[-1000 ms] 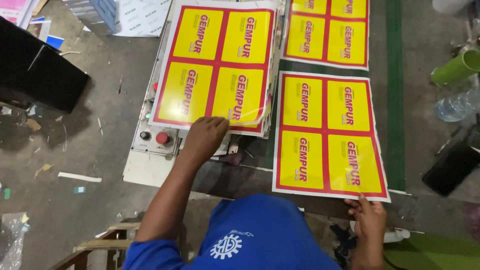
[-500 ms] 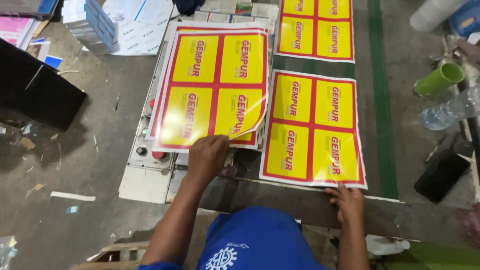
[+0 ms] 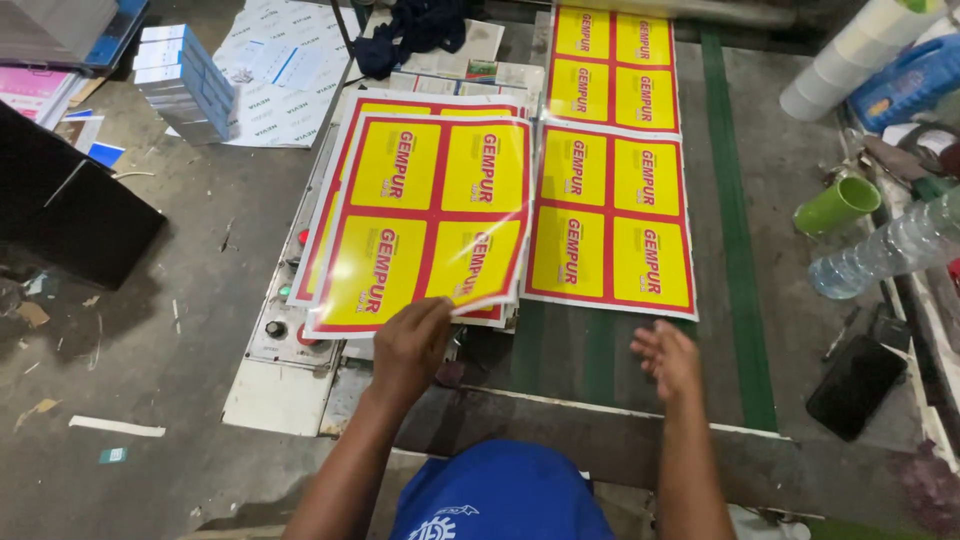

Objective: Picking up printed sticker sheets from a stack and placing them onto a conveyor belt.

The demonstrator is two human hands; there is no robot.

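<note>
Dusty concrete floor on the left, dark conveyor bed [image 3: 800,200] with a green stripe on the right. Left hand [image 3: 410,345] pinches the near edge of the top glossy red-and-yellow sheet [image 3: 425,225], lifting it off a stack on the control panel [image 3: 275,340]. Right hand [image 3: 665,360] hovers open and empty, just near of another printed sheet [image 3: 610,220] lying flat on the bed. Green cup [image 3: 835,205] sits further right.
</note>
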